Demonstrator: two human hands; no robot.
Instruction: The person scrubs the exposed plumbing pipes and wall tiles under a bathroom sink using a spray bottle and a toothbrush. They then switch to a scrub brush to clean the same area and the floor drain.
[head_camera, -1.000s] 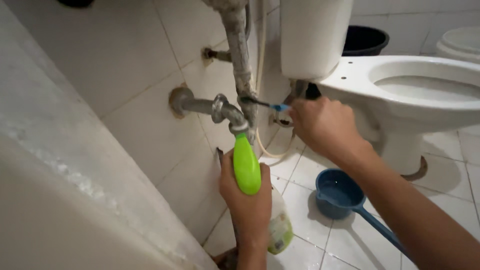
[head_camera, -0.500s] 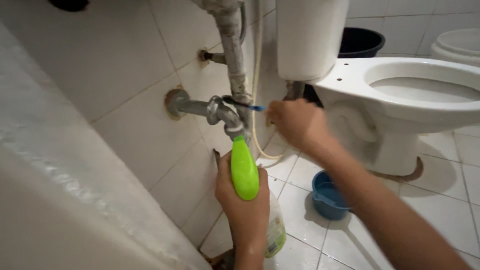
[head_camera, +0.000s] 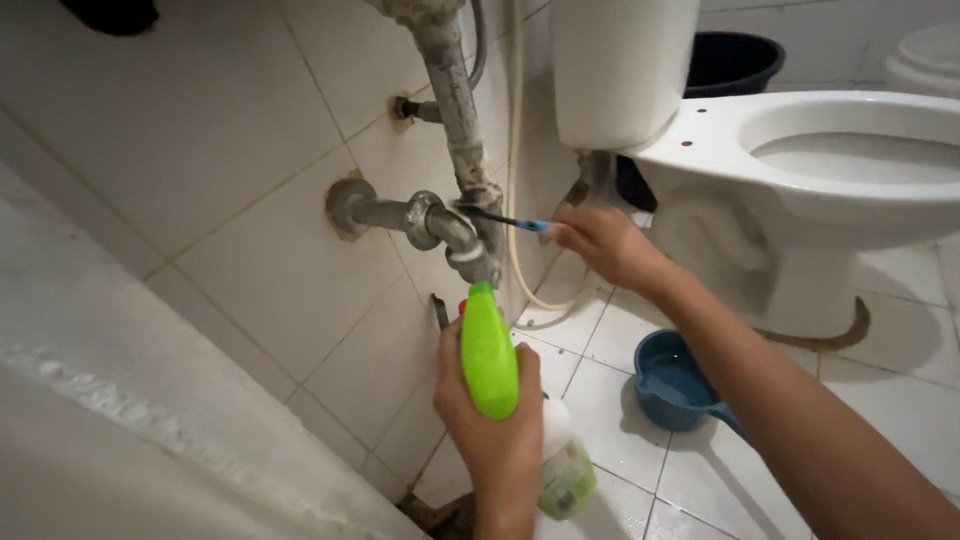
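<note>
Against the tap (head_camera: 440, 225) just ahead of my right hand (head_camera: 600, 245), I press the toothbrush (head_camera: 505, 220) pinched in my fingers. Below the spout, my left hand (head_camera: 495, 420) grips a green-topped spray bottle (head_camera: 490, 350). Under my right forearm sits a blue dipper (head_camera: 675, 380), beside the toilet (head_camera: 800, 180).

Bright green spray head (head_camera: 489, 350), blue dipper (head_camera: 680, 380), blue-tipped brush (head_camera: 505, 220), grey tap (head_camera: 420, 218), white toilet (head_camera: 800, 150), white tiles (head_camera: 250, 200).

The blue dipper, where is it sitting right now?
In the head view the blue dipper sits on the tiled floor, low and right of centre, just below the toilet bowl, partly hidden behind the right forearm.
</note>
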